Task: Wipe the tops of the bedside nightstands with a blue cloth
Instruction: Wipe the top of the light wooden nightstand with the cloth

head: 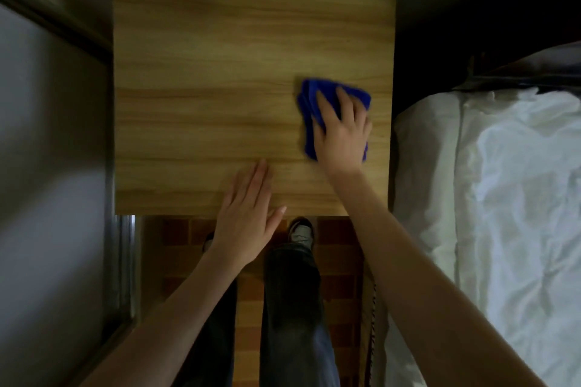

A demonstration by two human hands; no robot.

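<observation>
A light wooden nightstand top (pixel 201 88) fills the upper middle of the head view. The blue cloth (pixel 314 97) lies bunched near its right edge. My right hand (pixel 342 132) presses flat on the cloth with fingers spread, covering most of it. My left hand (pixel 248 223) rests flat and empty at the front edge of the top, fingers together, palm down.
A bed with white bedding (pixel 503 198) runs along the right side, close to the nightstand. A grey wall panel with a metal frame (pixel 122 261) stands on the left. My legs and shoes (pixel 300 231) stand on reddish tiled floor (pixel 336 248) below the front edge.
</observation>
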